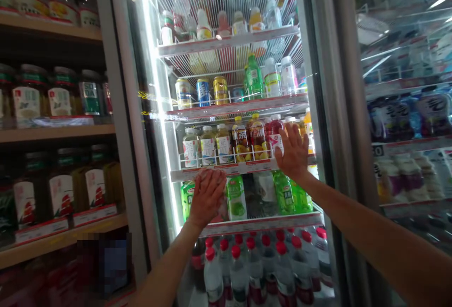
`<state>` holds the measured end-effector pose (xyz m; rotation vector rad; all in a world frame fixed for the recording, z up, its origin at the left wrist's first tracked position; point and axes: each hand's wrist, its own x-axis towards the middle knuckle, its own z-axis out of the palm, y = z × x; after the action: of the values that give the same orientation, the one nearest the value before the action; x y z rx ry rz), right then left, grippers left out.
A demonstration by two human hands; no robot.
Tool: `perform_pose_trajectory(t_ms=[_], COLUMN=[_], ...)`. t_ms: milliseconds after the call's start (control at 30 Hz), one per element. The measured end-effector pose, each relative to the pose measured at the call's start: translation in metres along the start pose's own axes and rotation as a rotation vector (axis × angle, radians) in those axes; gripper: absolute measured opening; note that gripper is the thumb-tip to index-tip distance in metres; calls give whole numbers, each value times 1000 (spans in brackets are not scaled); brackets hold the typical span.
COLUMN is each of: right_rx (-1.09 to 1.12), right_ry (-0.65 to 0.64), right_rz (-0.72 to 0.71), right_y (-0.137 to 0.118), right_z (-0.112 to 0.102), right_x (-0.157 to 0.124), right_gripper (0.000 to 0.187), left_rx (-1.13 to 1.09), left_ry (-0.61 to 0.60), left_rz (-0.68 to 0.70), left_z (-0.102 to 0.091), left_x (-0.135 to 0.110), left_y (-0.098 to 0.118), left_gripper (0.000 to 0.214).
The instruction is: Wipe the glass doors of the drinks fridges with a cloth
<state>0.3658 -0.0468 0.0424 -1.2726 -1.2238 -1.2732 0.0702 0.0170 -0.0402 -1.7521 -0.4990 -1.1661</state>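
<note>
Hands at fridge, bottles, cans inside

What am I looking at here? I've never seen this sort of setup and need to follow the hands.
There is no machine: one camera, worn on a person's head, looks forward and down at their two bare hands. Ahead stands a lit drinks cooler, with cans midway up and red-capped bottles at the bottom. On the picture's left are darker jars. The right hand is raised with fingers spread and seems to hold nothing. The left hand is lower, fingers close together; a pinkish patch shows by its fingertips, but I can't tell if it's a cloth or a reflection.
</note>
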Motion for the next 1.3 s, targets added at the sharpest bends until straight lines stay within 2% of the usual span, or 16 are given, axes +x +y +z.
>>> perform_pose_trajectory(t_ms=[33, 133, 200, 267, 367, 433, 500, 600, 667, 867, 900, 1000, 1067, 1133, 1233, 1300], right_rx=[-1, -3, 2, 15, 22, 15, 7, 3, 8, 20, 22, 33, 36, 37, 42, 45], right_ry=[4, 9, 6, 4, 16, 27, 30, 13, 7, 30, 36, 39, 35, 36, 50, 63], right_rz=[-2, 0, 5, 8, 0, -10, -14, -3, 7, -23, -32, -53, -44, -38, -53, -62], right_y=[0, 0, -1, -1, -1, 0, 1, 0, 0, 3, 3, 4, 4, 3, 2, 2], right_z=[0, 1, 1, 2, 2, 2, 2, 2, 2, 2, 2, 2, 2, 2, 2, 2], right_x=[0, 0, 0, 0, 0, 0, 0, 0, 0, -2, -2, -5, -6, -7, -6, -6], right_gripper=[53, 53, 55, 56, 56, 54, 53, 53, 54, 53, 53, 52, 53, 53, 54, 54], left_rx=[14, 112, 152, 112, -21, -64, -60, 14, 50, -42, -42, 9, 54, 68, 10, -18], left_ry=[17, 154, 180, 118, 17, -3, 12, 97, 147, 68, 82, 208, 254, 200, 63, 35], left_rz=[-55, -462, -580, -397, 49, 180, 132, -133, -259, 39, -7, -410, -570, -436, 90, 276], left_z=[-3, -12, -12, -5, 11, 17, 16, 8, 6, 20, 20, 14, 11, 11, 16, 18], left_x=[-1, -3, -2, 2, 8, 9, 7, 6, 10, 40, 46, 61, 65, 65, 62, 64], left_y=[-9, -39, -38, -13, 40, 56, 46, 14, 9, 38, 32, 0, -10, 0, 32, 38], left_gripper=[51, 54, 55, 53, 44, 39, 40, 48, 50, 39, 39, 44, 46, 46, 41, 38])
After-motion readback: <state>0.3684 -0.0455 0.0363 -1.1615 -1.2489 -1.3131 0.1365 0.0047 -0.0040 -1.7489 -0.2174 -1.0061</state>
